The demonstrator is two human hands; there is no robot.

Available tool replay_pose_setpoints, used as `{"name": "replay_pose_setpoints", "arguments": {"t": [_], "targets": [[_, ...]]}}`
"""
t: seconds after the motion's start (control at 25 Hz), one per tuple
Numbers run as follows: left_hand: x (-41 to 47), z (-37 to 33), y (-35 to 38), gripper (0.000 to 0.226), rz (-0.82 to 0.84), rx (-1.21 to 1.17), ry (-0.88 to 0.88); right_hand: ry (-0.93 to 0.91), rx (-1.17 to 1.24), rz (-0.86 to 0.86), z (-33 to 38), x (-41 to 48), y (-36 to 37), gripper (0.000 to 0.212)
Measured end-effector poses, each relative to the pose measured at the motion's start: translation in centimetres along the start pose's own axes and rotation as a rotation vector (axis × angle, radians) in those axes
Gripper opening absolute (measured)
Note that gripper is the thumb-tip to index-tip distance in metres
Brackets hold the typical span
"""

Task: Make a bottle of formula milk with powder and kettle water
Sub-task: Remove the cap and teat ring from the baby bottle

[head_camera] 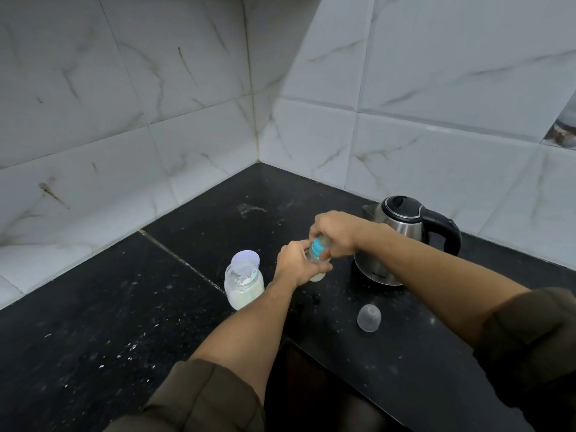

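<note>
A small baby bottle (318, 277) with a blue collar ring (317, 245) stands on the black counter (124, 307), white milk showing at its base. My left hand (299, 263) grips the bottle's body. My right hand (335, 233) is closed over its top and teat from above. A clear jar of white formula powder (244, 286) stands just left of the bottle, its lid (246, 260) tilted open. The steel kettle (402, 241) with a black handle sits right behind my right wrist. The bottle's clear dome cap (368, 317) lies on the counter in front.
White marble-look tiled walls (187, 120) meet in a corner behind the counter. White specks of powder are scattered over the counter's left part. The counter's front edge steps inward between my forearms, with a dark gap (311, 385) below.
</note>
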State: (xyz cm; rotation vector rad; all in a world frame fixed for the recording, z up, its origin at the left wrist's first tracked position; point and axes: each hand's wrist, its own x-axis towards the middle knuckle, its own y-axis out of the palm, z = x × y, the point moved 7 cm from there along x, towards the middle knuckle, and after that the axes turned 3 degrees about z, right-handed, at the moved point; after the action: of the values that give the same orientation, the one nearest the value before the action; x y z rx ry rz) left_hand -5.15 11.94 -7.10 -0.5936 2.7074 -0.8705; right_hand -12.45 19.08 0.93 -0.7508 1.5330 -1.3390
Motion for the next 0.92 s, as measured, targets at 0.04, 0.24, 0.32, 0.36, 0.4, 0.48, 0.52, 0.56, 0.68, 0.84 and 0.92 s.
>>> {"name": "replay_pose_setpoints", "arguments": {"t": [0.04, 0.24, 0.32, 0.36, 0.4, 0.48, 0.52, 0.56, 0.68, 0.84, 0.92], "targets": [[0.0, 0.2, -0.1, 0.04, 0.002, -0.005, -0.009, -0.068, -0.018, 0.027, 0.4, 0.1, 0.4, 0.042], [0.4, 0.3, -1.1, 0.048, -0.021, -0.036, -0.011, -0.069, 0.11, -0.085, 0.3, 0.2, -0.6, 0.07], [0.4, 0.5, -1.4, 0.048, -0.049, -0.031, -0.02, 0.114, 0.15, -0.144, -0.8, 0.5, -1.4, 0.063], [0.5, 0.6, -1.4, 0.048, -0.06, -0.031, -0.024, 0.195, 0.14, -0.132, -1.4, 0.8, -1.4, 0.059], [0.6, 0.7, -1.4, 0.047, -0.062, -0.029, -0.027, 0.236, 0.127, -0.103, -1.6, 0.9, -1.3, 0.057], [0.6, 0.7, -1.4, 0.045, -0.051, -0.012, -0.029, 0.212, 0.123, -0.049, -1.3, 1.1, -0.8, 0.044], [0.7, 0.9, -1.3, 0.047, -0.042, -0.005, -0.029, 0.156, 0.113, -0.025, -0.8, 1.1, -0.7, 0.034], [0.7, 1.1, -1.3, 0.049, -0.036, -0.005, -0.029, 0.085, 0.091, 0.004, -0.3, 1.1, -0.6, 0.031], [0.4, 1.5, -1.1, 0.052, -0.045, -0.021, -0.041, -0.044, 0.073, 0.056, 0.7, 1.0, -0.4, 0.057], [0.4, 1.2, -1.2, 0.046, -0.055, -0.032, -0.036, 0.194, 0.135, -0.001, -0.9, 1.5, -0.4, 0.071], [0.5, 1.0, -1.2, 0.046, -0.041, -0.024, -0.026, 0.225, 0.142, 0.025, -1.0, 1.3, -0.4, 0.052]]}}
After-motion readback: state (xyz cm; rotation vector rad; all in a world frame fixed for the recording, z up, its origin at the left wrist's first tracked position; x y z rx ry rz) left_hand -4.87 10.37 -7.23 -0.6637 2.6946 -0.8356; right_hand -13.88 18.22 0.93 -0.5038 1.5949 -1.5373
